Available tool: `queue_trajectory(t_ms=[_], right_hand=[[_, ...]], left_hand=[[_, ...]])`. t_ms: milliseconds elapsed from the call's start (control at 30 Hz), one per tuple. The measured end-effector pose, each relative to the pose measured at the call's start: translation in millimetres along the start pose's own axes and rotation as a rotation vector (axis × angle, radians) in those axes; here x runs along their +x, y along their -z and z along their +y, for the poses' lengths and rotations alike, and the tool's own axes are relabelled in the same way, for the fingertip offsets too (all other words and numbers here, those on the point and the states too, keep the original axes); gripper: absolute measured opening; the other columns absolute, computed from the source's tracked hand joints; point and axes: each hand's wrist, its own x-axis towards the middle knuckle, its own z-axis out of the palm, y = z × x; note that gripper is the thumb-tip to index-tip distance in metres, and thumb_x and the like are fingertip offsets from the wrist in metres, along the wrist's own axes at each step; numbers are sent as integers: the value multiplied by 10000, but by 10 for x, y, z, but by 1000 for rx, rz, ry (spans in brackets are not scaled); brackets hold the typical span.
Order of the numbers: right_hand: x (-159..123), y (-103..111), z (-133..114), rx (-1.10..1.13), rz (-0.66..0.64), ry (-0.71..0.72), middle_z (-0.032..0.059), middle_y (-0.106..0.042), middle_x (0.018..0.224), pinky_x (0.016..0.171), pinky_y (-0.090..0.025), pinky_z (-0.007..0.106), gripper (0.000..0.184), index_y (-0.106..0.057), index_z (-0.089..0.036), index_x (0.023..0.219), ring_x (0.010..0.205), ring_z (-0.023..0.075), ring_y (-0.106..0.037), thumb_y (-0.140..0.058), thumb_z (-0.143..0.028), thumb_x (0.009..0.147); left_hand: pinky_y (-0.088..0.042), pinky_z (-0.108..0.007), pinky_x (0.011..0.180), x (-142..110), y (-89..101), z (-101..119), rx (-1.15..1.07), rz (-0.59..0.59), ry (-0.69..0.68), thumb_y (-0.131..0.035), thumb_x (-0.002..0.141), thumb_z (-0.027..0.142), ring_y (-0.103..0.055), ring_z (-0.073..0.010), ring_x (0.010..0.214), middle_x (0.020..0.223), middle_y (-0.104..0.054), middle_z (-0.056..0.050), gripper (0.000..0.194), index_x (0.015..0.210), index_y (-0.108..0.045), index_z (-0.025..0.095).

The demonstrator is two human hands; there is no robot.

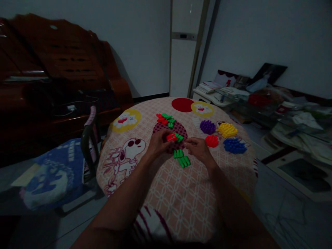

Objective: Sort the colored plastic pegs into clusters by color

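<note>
My left hand (159, 142) is closed around a small joined piece of plastic building blocks, with a red part (171, 137) by the fingers and a green part (178, 137) pointing right. Close to the green end, my right hand (197, 148) has its fingers pinched together; whatever they hold is too small to make out. Just below the hands lie green blocks (184, 161) in short rows. Beyond them sits a red and green cluster of blocks (165, 119) on the tablecloth's dark round patch.
On the table's right side are heaps of purple blocks (207, 127), yellow blocks (227, 130), red blocks (212, 140) and blue blocks (234, 146). A chair (89, 145) stands at the left edge. A cluttered glass side table (261, 102) is to the right.
</note>
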Motion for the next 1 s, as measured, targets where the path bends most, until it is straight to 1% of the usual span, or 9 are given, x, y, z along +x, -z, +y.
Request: queue_trajectory(t_ms=[100,200,400,467,533,667,833,933,1000], right_hand=[[4,-41,-21,158,-66,-60,3,-685,637,440,-436,226,347,-756,-168,912,477,118,-574,-735,-468,739],[20,-10,-3,222,-80,-72,-4,-678,615,434,-437,222,338,-749,-164,889,469,116,-573,-772,-442,698],[22,102,28,224,-66,-38,6,-724,725,530,-494,239,323,-770,-171,906,568,122,-619,-804,-389,670],[3,148,-15,187,-70,-40,3,-713,705,518,-482,240,306,-772,-170,878,552,120,-603,-805,-392,671],[-15,215,-64,142,-58,-50,0,-694,659,489,-463,239,285,-768,-169,834,523,122,-585,-802,-402,672],[-44,476,-74,61,46,-65,26,-701,647,469,-449,243,284,-762,-158,800,518,135,-591,-797,-409,673],[-144,1001,41,59,210,-92,40,-692,633,442,-425,256,293,-754,-156,814,495,143,-571,-818,-381,638],[-244,1240,36,10,256,-97,6,-634,561,434,-396,257,252,-749,-168,768,459,127,-512,-816,-348,604],[-296,1319,8,-76,258,-99,4,-628,563,443,-380,251,224,-752,-165,743,472,124,-502,-795,-328,597]], left_hand=[[-491,-284,750,-56,-173,175,-65,-82,-71,-738,775,347,-639,-182,821,931,-726,-36,293,1009,-677,184],[-484,-280,733,-87,-279,223,-128,-111,-78,-735,785,348,-642,-181,816,918,-719,-36,270,984,-659,182],[-496,-259,691,-109,-326,182,-308,-168,-38,-705,825,435,-654,-169,790,900,-718,-35,334,1029,-659,175],[-516,-271,713,-113,-340,182,-345,-200,-30,-694,836,440,-672,-181,822,926,-730,-49,349,1062,-666,176],[-537,-292,763,-115,-358,187,-376,-243,-37,-694,834,404,-692,-199,878,982,-742,-66,352,1104,-673,179],[-556,-332,831,-115,-377,185,-408,-294,-66,-673,827,301,-709,-214,924,1067,-745,-94,401,1206,-666,171],[-566,-368,873,-109,-338,159,-389,-288,-52,-669,819,276,-713,-236,980,1143,-744,-114,414,1219,-675,169],[-564,-380,904,-101,-325,141,-353,-265,-48,-673,814,278,-711,-244,1004,1150,-745,-109,380,1179,-698,174],[-567,-375,900,-96,-335,121,-355,-262,-52,-672,816,289,-711,-248,1011,1144,-746,-114,377,1171,-703,166]])
